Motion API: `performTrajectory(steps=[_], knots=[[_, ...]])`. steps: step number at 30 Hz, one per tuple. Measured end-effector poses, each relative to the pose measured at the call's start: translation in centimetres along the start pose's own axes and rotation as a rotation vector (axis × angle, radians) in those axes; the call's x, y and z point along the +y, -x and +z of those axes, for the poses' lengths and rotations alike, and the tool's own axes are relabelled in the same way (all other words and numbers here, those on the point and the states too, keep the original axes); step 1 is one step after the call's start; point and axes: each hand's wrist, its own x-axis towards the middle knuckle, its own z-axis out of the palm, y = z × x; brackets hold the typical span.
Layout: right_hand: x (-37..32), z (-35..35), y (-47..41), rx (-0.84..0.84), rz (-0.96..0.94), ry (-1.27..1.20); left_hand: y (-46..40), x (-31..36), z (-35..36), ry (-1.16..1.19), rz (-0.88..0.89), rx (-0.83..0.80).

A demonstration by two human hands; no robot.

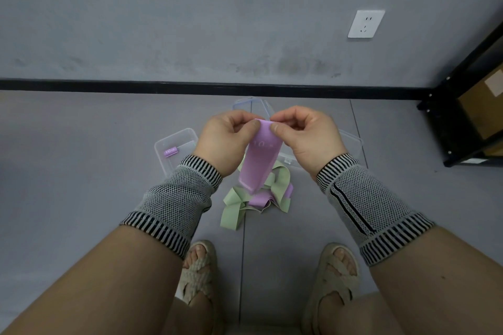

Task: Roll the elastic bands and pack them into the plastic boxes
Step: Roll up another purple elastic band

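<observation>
Two sandalled feet [200,272] stand at the near edge of the grey tiled floor [81,198], one either side of a tile joint. Just beyond the toes lies a loose heap of bands [255,196], pale green and purple tangled together on the floor. Above that heap, both hands are raised, each wrist in a grey knit sleeve with a black-and-white striped cuff [204,168]. The left hand [226,139] and the right hand [304,136] each pinch the top end of one purple band [258,160] between thumb and curled fingers; the band hangs down from them, printed with white figures near the top, its lower end dangling over the heap. The hands hide much of what sits behind them. To the left is a clear plastic box [174,149] on the floor, a small rolled purple band [171,151] inside it. More clear plastic, a box or lids, shows partly behind and right of the hands [351,141]. Farther off, a black skirting strip [136,85] runs along the grey wall, which carries a white socket [366,23]. A black shelf frame [446,122] holding a brown carton stands in the right corner.
</observation>
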Motion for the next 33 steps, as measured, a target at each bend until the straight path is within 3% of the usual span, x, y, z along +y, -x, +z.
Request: performTrajectory(steps=[12, 24, 33], knots=[[0.1, -0.2, -0.2, 0.054, 0.048, -0.133, 0.4, 0.3, 0.4, -0.099, -0.015, -0.191], [0.4, -0.8, -1.0, 0.256, 0.179, -0.33, 0.3, 0.2, 0.3, -0.295, -0.056, -0.265], [0.6, -0.8, -1.0, 0.253, 0.185, -0.355, 0.3, 0.3, 0.4, -0.441, -0.01, -0.253]])
